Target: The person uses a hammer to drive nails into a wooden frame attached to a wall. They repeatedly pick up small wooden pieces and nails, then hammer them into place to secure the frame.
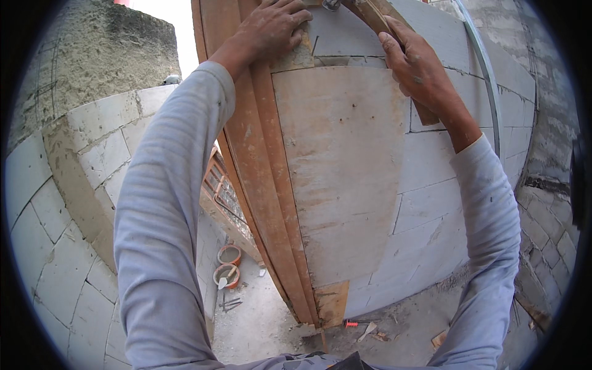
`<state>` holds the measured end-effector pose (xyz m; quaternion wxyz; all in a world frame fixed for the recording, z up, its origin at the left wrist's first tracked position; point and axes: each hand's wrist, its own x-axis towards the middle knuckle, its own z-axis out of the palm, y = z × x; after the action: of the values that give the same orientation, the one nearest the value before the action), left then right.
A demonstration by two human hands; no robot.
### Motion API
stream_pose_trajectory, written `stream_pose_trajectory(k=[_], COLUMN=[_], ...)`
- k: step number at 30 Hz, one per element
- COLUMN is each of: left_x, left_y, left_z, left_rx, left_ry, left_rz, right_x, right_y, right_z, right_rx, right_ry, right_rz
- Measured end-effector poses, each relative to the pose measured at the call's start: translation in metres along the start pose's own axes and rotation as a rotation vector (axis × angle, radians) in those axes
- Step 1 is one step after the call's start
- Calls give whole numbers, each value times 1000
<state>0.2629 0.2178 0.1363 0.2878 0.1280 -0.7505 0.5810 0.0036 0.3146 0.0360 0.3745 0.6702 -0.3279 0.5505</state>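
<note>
No text, label, brand, number or sign can be read anywhere in this view.

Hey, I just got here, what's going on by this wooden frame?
A person in grey sleeves has the left hand high up against the brown wooden frame. The right hand grips a length of wood, perhaps a tool handle. The frame stands beside a white block wall.
</note>
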Motion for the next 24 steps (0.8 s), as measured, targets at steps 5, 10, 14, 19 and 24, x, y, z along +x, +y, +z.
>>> stream_pose_trajectory(k=[5, 10, 14, 19, 24], left_x=[-3, 3, 1, 2, 0], left_y=[2, 2, 9, 2, -2], left_z=[0, -4, -8, -1, 7], left_rx=[-22, 41, 24, -13, -29], left_ry=[-5, -72, -169, -84, -108], left_rz=[-37, -19, -105, -91, -111], right_x=[-5, -3, -4, -1, -2], right_y=[-24, 2, -27, -6, -29], right_z=[-18, 1, -20, -7, -19], right_rx=[177, 76, 262, 92, 91], right_ry=[-360, -36, -435, -117, -397], right_rz=[327, 86, 400, 187, 415])
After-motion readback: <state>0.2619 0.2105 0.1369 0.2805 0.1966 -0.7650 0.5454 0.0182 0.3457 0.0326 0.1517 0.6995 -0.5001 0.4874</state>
